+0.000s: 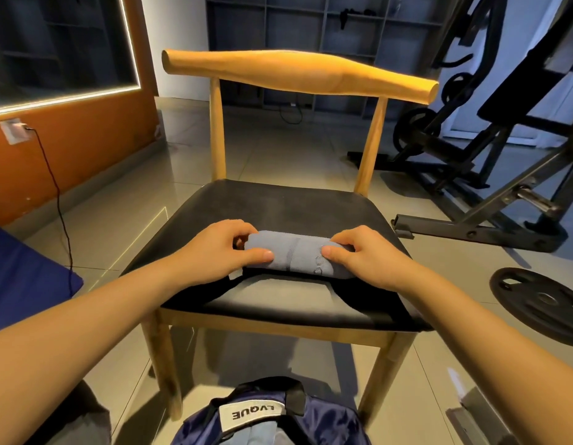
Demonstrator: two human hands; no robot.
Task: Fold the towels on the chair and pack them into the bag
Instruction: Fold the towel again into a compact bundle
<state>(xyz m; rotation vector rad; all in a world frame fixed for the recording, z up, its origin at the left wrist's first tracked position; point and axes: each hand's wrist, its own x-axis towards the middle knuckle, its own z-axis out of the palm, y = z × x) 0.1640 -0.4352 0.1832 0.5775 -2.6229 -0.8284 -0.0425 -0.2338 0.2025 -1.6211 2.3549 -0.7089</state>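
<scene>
A home gym — weight bench (490, 200); loose weight plate (542, 305) on tiled floor (278, 149).

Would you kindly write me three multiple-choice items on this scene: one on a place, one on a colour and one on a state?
1. Where does the towel lie? A in the bag; B on the chair seat; C on the floor.
2. What colour is the seat? A black; B white; C red.
3. How is the towel? A spread flat; B draped over the backrest; C folded compact.
Answers: B, it rests on the seat; A, the cushion is black; C, the left hand and right hand grip a compact bundle.
</scene>
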